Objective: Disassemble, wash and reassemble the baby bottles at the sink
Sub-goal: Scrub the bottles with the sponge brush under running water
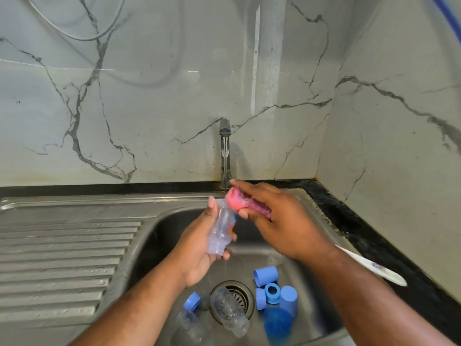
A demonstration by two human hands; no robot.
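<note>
**SINK STATION: WASHING IN HAND, REASSEMBLY NOT BEGUN**

Found nearest, on the floor of the sink (149, 245), two stripped clear bottles. Drain bottle (228, 312) lying on its side across the drain (243, 293). Second bottle (189, 325) lying to its left, just beside a blue collar ring (192, 300).

Logged right of the drain a cluster of blue caps (265, 277), touching one another, with a blue dome (278, 323) nearer. Judged parked low in the basin to wait their turn, within reach of both hands.

Noted a white handle (374, 268) resting along the right rim, partly hidden by the right forearm. Working end not visible; purpose not confirmed.

Observed above the basin the left hand (199, 245) wrapped round the held bottle (222, 228), thumb up one side, fingers curled behind. Threaded neck pointing down toward the palm and basin. Judged tilted this way to let water run out through the neck.

Observed the right hand (274, 221) gripping a pink scrubber (239, 199), fingers curled round it, forefinger stretched over the top. Sponge or cloth: not determinable. Scrubber pressed against the upper end of the held bottle, directly under the water stream (225, 171). Judged positioned so for scrubbing and rinsing in one pass.

Recorded behind, at the back rim, the tap (225, 151), running. Ribbed drainboard (62, 258) to the left, judged the likely spot for washed parts. Black counter (361, 221) to the right; marbled wall (149, 96) beyond.

Assessment: disassembly apparently complete, washing under way, several parts outstanding.
</note>
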